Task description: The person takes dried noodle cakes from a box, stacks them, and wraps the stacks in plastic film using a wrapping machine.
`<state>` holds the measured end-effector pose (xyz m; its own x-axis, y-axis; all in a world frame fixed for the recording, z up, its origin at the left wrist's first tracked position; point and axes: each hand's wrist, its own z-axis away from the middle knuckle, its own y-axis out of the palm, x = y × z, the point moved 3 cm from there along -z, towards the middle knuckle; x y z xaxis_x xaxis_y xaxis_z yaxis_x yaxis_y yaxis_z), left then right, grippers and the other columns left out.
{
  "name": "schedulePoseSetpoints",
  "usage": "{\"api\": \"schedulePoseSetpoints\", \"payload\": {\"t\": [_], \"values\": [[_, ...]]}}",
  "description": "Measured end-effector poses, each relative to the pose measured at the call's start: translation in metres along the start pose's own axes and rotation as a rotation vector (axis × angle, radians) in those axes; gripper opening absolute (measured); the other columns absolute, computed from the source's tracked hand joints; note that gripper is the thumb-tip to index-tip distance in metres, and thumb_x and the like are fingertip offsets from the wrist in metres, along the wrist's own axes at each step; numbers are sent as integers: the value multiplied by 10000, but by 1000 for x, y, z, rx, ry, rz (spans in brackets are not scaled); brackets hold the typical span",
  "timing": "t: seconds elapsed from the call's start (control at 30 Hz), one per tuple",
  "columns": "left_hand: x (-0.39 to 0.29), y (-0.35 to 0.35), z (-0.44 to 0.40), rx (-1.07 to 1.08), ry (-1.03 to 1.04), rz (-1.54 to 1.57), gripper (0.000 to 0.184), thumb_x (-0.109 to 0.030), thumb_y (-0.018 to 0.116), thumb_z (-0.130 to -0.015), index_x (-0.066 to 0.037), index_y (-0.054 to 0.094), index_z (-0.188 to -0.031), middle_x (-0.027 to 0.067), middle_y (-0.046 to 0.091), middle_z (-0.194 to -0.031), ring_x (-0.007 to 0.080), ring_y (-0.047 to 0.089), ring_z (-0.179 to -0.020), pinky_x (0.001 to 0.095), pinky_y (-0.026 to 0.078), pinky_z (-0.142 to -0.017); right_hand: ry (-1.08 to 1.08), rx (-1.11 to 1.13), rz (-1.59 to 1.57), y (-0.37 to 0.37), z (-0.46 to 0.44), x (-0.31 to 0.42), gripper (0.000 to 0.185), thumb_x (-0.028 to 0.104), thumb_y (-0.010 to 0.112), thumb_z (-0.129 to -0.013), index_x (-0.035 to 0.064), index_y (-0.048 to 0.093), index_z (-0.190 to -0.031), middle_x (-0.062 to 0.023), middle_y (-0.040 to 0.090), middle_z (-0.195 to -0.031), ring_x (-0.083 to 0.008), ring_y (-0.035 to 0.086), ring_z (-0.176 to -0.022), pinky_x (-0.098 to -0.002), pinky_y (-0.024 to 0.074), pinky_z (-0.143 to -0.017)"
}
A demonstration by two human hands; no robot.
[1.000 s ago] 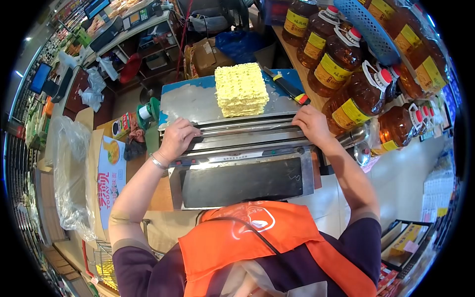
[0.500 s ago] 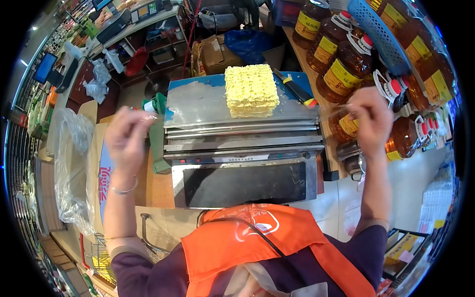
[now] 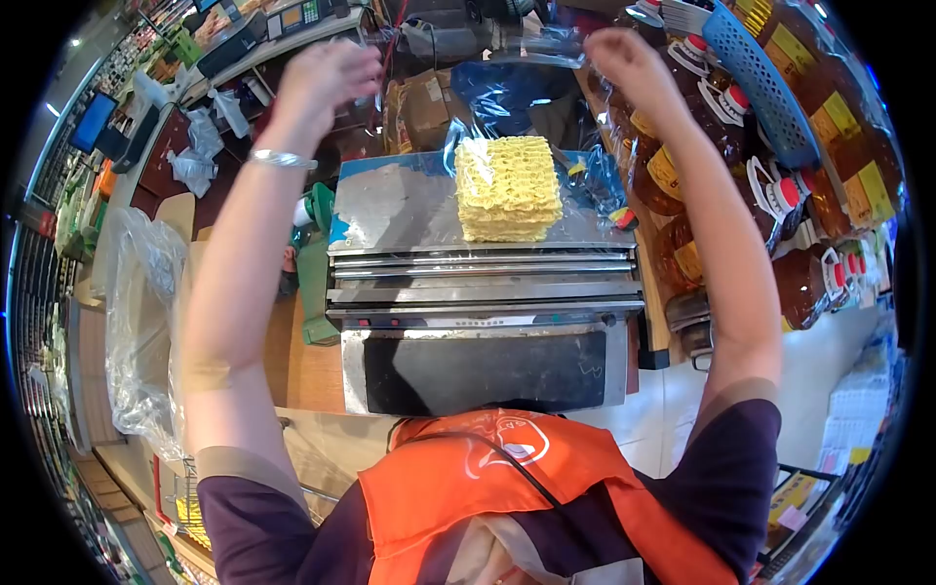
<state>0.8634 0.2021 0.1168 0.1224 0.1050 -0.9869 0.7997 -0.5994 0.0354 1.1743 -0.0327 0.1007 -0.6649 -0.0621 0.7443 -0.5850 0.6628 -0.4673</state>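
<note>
A yellow stack of dried noodle cakes (image 3: 509, 190) rests on the metal top of a wrapping machine (image 3: 400, 210). Clear plastic film (image 3: 539, 49) spans the space between my hands and drapes over the noodles, with glints and folds around the stack. My left hand (image 3: 331, 76) is raised beyond the machine at upper left, its fingers bent and slightly blurred around the film's edge. At upper right, my right hand (image 3: 619, 60) pinches the other side of the film. Under the film, right of the noodles, a knife (image 3: 614, 213) is partly obscured.
Large oil bottles (image 3: 673, 175) and a blue plastic basket (image 3: 765, 88) line the right side. A green tape dispenser (image 3: 317, 278) stands left of the machine. Plastic bags (image 3: 146, 322) hang farther left. Behind are a cardboard box (image 3: 424, 107) and a checkout counter (image 3: 283, 39).
Both hands have moved up and away from me, from beside the machine to beyond it. The film now stretches over the noodle stack.
</note>
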Motion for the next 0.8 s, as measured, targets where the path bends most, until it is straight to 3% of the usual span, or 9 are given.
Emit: {"api": "schedulePoseSetpoints", "payload": {"t": [0.23,0.37,0.43,0.5,0.53,0.57,0.63,0.7,0.8], "values": [[149,18,14,167,-457,-310,322,-215,601,-952,89,617,-1057,178,675,-1028,241,672,-845,341,571,-727,439,347,130,66,69,-60,352,169,666,-848,-20,618,-1141,-143,684,-1018,-215,649,-947,-317,499,-859],[177,14,48,158,-581,-3,326,-223,619,-950,74,610,-1085,183,656,-1068,246,664,-893,342,575,-739,517,581,133,70,101,-56,383,239,643,-850,-24,641,-1129,-127,698,-990,-202,646,-905,-316,485,-845],[169,-2,50,84,-596,96,324,-222,609,-956,64,590,-1106,173,645,-1077,248,651,-937,357,571,-775,530,702,173,53,97,-40,433,265,633,-862,12,623,-1213,-151,682,-1111,-234,644,-1011,-327,476,-907],[151,-28,39,-59,-495,114,347,-221,594,-962,58,543,-1163,167,628,-1069,281,621,-1031,402,551,-860,381,388,280,31,94,-30,549,316,628,-888,23,538,-1344,-187,555,-1360,-290,538,-1243,-356,412,-1048],[137,-37,35,-83,-338,132,379,-220,595,-961,65,501,-1191,178,593,-1097,307,582,-1098,436,518,-937,397,231,203,23,90,-22,536,288,605,-935,12,496,-1381,-155,518,-1395,-221,481,-1291,-326,351,-1088],[98,-16,48,-151,-248,204,548,-270,597,-961,112,417,-1311,281,438,-1389,338,487,-1268,458,449,-1040,416,53,7,20,89,-13,571,324,588,-953,30,453,-1423,-129,480,-1436,-209,457,-1312,-314,331,-1103],[42,25,76,77,-169,280,766,-327,567,-977,117,179,-1466,322,284,-1493,372,327,-1401,450,344,-1134,392,-45,-289,28,89,5,613,384,578,-958,47,425,-1447,-109,455,-1460,-206,395,-1363,-313,291,-1122],[28,60,93,131,-224,227,799,-358,554,-982,96,132,-1487,319,261,-1506,372,306,-1413,452,307,-1152,462,-64,-406,52,92,6,638,418,576,-955,52,417,-1453,-100,443,-1468,-203,379,-1368,-313,263,-1132],[59,97,94,203,-471,115,670,-416,524,-991,60,335,-1423,237,422,-1432,293,404,-1354,397,336,-1124,658,-90,-471,87,97,8,637,471,568,-952,-4,477,-1368,-127,494,-1407,-199,386,-1348,-324,261,-1118]]}}
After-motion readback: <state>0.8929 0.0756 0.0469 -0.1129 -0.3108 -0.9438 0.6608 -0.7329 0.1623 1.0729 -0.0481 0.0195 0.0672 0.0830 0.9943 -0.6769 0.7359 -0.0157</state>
